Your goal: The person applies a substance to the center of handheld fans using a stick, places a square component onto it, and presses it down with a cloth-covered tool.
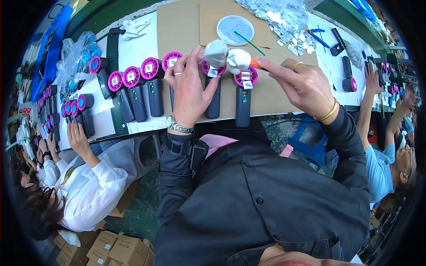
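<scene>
My right hand (306, 82) is closed around the orange handle (256, 63) of a mallet-like tool whose bulky head (237, 60) is wrapped in white material. That head hangs over two dark grey handheld devices with pink round heads, which look like small fans. My left hand (188, 88) has its fingers apart, with the thumb beside the handle of the nearer device (213, 99); whether it touches is unclear. Right of it lies another device (242, 106), with small silvery squares (246, 82) on its pink head. The wrapped tool partly hides both heads.
Several similar devices (132, 77) form a row to the left. Beyond my hands are a round white lid-like dish (235, 33) with a green stick (249, 43), loose silvery squares (295, 40) and blue-handled pliers (319, 39). Co-workers sit on both sides, one in a white shirt (95, 190).
</scene>
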